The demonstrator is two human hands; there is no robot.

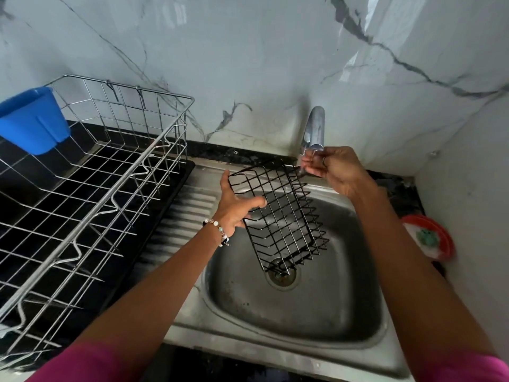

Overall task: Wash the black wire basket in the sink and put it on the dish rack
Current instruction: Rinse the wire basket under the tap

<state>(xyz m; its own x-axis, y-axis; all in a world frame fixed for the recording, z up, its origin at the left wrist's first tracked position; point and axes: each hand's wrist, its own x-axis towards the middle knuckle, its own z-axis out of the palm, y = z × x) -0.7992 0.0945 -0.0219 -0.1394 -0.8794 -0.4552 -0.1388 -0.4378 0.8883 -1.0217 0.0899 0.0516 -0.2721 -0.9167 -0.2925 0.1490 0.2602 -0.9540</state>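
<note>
Sink (316,312) of stainless steel fills the middle of the view, and everything else is placed from it. Left of the sink, on the black counter, stands the steel dish rack (91,188) with a blue cup (33,119) hooked on its far left rim. Above the sink bowl hangs the black wire basket (278,216), tilted — its long axis runs from the tap (314,128) at the far edge down toward the drain (282,274). The left hand (237,208) grips the basket's left rim, thumb curled over the wires, so the basket lies to the right of that grip. The right hand (333,169) pinches the far corner under the tap's spout. The left hand is nearer the rack — likely the carrying hand. A red dish (429,238) sits right of the sink.
</note>
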